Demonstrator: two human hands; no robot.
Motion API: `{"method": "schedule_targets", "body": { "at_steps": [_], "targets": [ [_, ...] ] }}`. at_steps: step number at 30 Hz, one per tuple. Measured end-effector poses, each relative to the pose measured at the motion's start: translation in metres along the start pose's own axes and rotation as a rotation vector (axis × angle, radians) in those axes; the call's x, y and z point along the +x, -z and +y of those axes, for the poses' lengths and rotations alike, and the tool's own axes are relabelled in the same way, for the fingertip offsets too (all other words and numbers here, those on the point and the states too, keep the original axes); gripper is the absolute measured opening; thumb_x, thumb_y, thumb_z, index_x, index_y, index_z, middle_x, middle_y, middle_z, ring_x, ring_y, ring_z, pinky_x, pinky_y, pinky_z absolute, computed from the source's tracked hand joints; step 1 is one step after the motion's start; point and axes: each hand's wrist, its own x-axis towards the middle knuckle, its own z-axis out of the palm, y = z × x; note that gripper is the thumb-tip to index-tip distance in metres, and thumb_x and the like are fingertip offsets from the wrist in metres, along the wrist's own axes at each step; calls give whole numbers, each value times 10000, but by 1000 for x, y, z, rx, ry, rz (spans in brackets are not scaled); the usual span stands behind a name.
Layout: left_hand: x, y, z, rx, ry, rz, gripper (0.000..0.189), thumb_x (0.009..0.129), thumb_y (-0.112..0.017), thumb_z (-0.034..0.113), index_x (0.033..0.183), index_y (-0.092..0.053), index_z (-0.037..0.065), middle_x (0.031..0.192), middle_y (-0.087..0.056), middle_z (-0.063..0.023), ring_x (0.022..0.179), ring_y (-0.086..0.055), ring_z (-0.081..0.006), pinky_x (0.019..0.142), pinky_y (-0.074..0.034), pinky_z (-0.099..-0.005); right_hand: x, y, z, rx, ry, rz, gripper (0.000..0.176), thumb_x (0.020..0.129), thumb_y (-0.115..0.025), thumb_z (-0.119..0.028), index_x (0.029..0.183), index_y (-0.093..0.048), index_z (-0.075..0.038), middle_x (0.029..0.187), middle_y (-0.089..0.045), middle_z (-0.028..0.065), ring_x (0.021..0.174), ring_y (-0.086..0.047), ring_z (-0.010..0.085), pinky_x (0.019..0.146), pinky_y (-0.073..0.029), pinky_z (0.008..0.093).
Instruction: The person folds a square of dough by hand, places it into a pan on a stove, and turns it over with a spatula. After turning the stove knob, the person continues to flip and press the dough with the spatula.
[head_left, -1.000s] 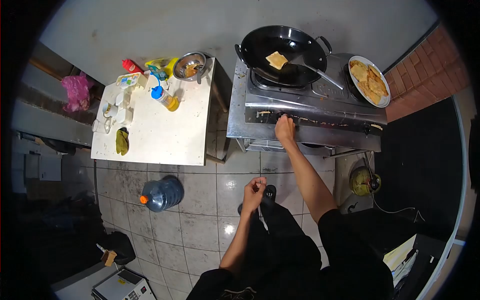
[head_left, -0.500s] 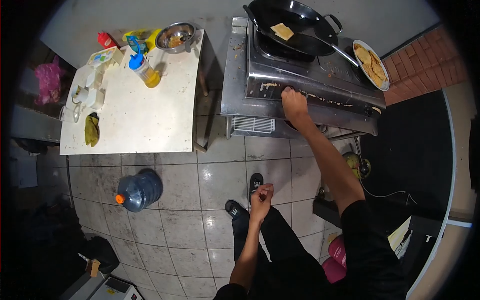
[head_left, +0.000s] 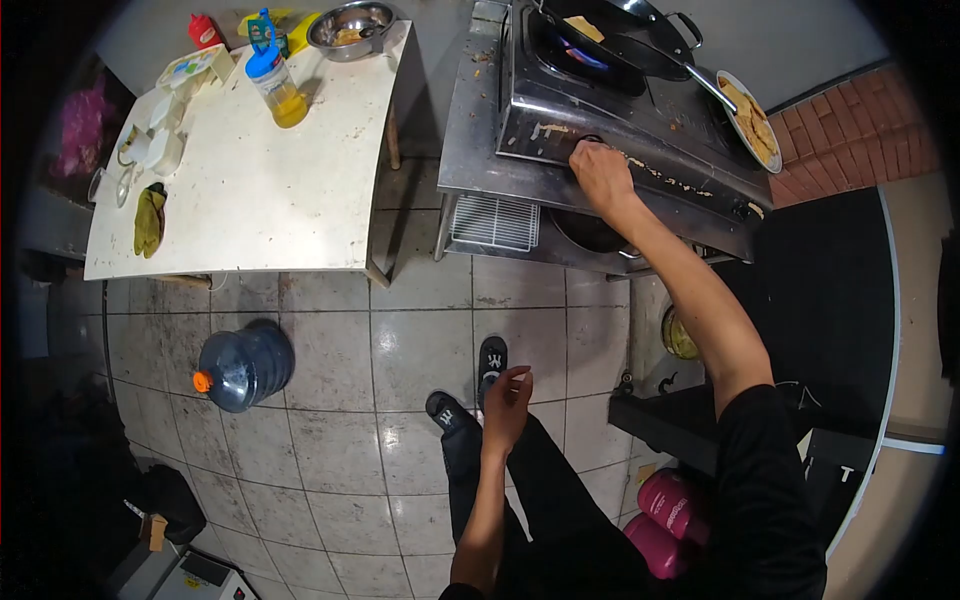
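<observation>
My right hand (head_left: pixel 603 178) is closed on a dark stove knob (head_left: pixel 590 139) on the front panel of the steel gas stove (head_left: pixel 545 148). Its fingers hide most of the knob. Blue flame (head_left: pixel 585 57) shows beneath the black wok (head_left: pixel 640 45), which holds a flat yellowish piece of food (head_left: pixel 584 28). Low in front of my body hangs my left hand (head_left: pixel 507 408), fingers loosely bent and apart, with nothing visible in it. A plate (head_left: pixel 774 163) of fried flat pieces sits at the stove's right end.
To the left, a white table (head_left: pixel 250 210) bears a blue-capped oil bottle (head_left: pixel 280 92), a metal bowl (head_left: pixel 350 32), white containers (head_left: pixel 163 150) and a green cloth (head_left: pixel 149 220). A large water jug (head_left: pixel 247 367) lies on the tiled floor. Pink canisters (head_left: pixel 672 505) stand by my right leg.
Blue flame now shows under the wok, where none was visible before. My right hand stays at the knob, its wrist turned somewhat. My left hand's fingers have loosened. The view has shifted.
</observation>
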Motion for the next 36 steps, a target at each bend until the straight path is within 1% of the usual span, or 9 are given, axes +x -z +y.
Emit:
{"method": "schedule_targets", "body": {
  "at_steps": [1,2,8,10,14,16,20,28,36],
  "targets": [
    [-1,1,-4,-8,-19,2,241,942,-600,202,1110,-623,31,731,-523,21,618,-423,-42,550,-342,-213,0,0,-1,-46,-4,-2,128,818,-576,-90,883,-679,-49,862,-686,99,828,-693,216,686,-558,299],
    [-2,3,-7,-12,-22,1,241,942,-600,202,1110,-623,31,731,-523,21,618,-423,-42,550,-342,-213,0,-4,-2,-51,-3,0,128,818,-576,-90,883,-679,-49,862,-686,99,828,-693,216,686,-558,299],
    [-14,18,-11,-29,-4,46,233,944,-594,194,1106,-625,29,750,-542,17,646,-441,-43,579,-356,-210,0,-19,1,-14,-76,91,115,838,-566,-132,862,-626,-37,808,-683,121,777,-692,224,653,-561,328],
    [-17,25,-17,-49,4,73,217,947,-588,178,1097,-628,26,754,-546,20,658,-448,-42,597,-359,-203,-5,-18,5,74,-106,205,116,849,-557,-151,857,-593,-42,792,-670,128,726,-691,236,610,-562,333],
    [-19,30,-20,-74,39,103,207,948,-586,167,1092,-630,25,750,-542,25,669,-452,-42,611,-365,-204,-13,-20,6,15,-144,223,112,863,-535,-140,884,-569,-35,780,-655,132,687,-687,248,571,-558,326],
    [-18,30,-22,-36,35,97,207,949,-587,170,1092,-632,27,733,-530,29,669,-449,-42,615,-368,-208,-16,-27,9,22,-125,317,98,876,-507,-117,898,-552,-33,779,-646,137,660,-685,249,548,-556,321],
    [-15,25,-24,-25,42,68,235,950,-577,166,1113,-622,4,756,-557,28,686,-473,-47,620,-378,-212,-14,-31,9,43,-124,272,86,879,-487,-87,894,-546,-27,770,-646,151,673,-687,256,557,-560,331],
    [-12,13,-22,-61,22,55,222,940,-590,161,1100,-632,14,720,-530,51,652,-430,-31,594,-343,-201,-11,-19,10,256,-160,194,82,873,-481,-59,868,-542,-4,828,-671,206,767,-685,342,661,-562,417],
    [-11,12,-21,-116,45,42,224,941,-601,196,1103,-637,46,741,-526,31,670,-447,-46,602,-357,-216,-9,-23,9,296,-188,201,97,883,-484,-69,877,-543,8,774,-664,226,741,-682,365,644,-561,433]
  ]
}}
